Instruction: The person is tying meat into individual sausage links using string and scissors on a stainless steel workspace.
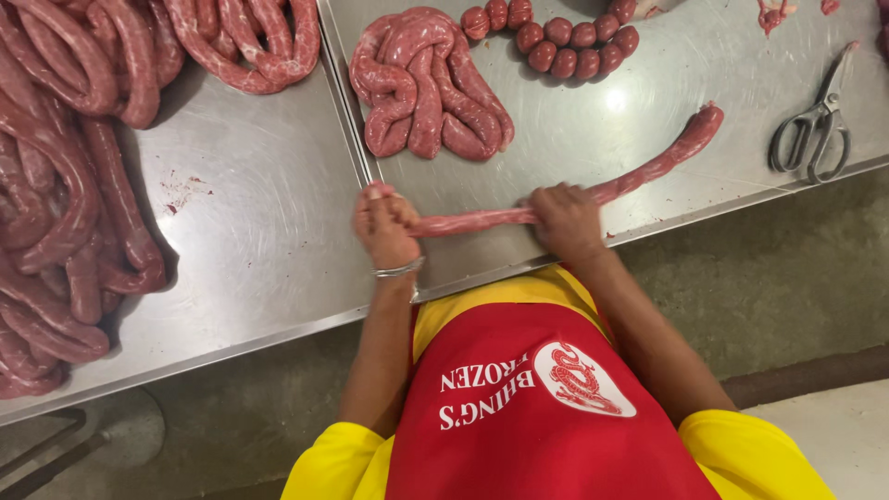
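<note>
So rn I've got one long raw sausage rope stretched across the front edge of the steel desk, tail end running up and away to my right toward the scissors. Left hand is clenched around the near end, right hand is closed over the rope a bit further along, and the bit between my two grips looks pinched thinner than the rest, so imo this is the spot where a link gets formed. Tip from how it feels to me: keep both grips firm but don't crush, the casing looks thin and prob splits if you squeeze the meat too hard. Pinch first so the filling moves out of the gap, then twist, w/ the rope lying flat on the desk so the free tail doesn't whip around. Try to match link size to the short round ones already sitting at the back, next to the coiled pile. Big heap of unlinked rope is on the other desk to my left, well apart, so nothing tangles. Can't tell how tight the casing is tbh.
</note>
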